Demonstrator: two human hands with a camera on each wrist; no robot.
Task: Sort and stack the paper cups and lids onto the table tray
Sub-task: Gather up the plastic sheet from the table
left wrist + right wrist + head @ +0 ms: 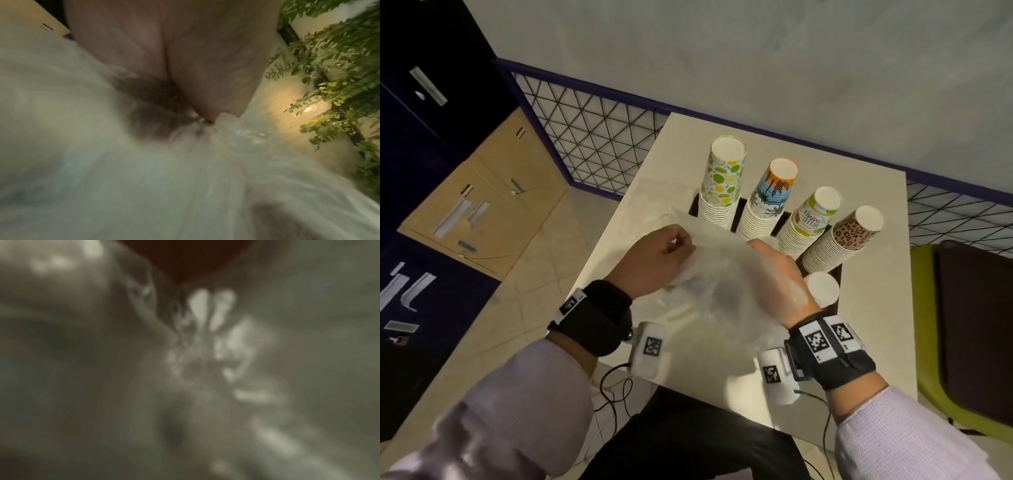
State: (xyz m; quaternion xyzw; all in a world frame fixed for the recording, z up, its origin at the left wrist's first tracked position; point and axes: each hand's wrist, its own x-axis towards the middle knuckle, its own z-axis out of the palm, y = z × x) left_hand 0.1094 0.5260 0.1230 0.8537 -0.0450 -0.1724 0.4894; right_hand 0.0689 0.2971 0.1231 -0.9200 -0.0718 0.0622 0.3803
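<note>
On the white table [873,308] a dark tray [693,207] holds several upside-down paper cup stacks: lime-print [722,181], palm-print [770,202], "Hello Summer" [811,219], leopard-print [846,236], and a short white stack [822,289]. Both hands hold a clear plastic bag [715,274] above the table's near half. My left hand [657,257] pinches its crumpled edge, and the film [144,178] gathers at that hand's fingertips [207,116]. My right hand [777,277] shows through the plastic. In the blurred right wrist view the bag's creases [205,345] bunch at the palm. No lids are visible.
A green chair [928,342] stands right of the table. A wire-mesh barrier [592,144] runs behind it, with cabinets [482,192] at the left. Cables [616,387] hang by the near table edge. Leafy plants [339,65] and a lit lamp [316,108] appear in the left wrist view.
</note>
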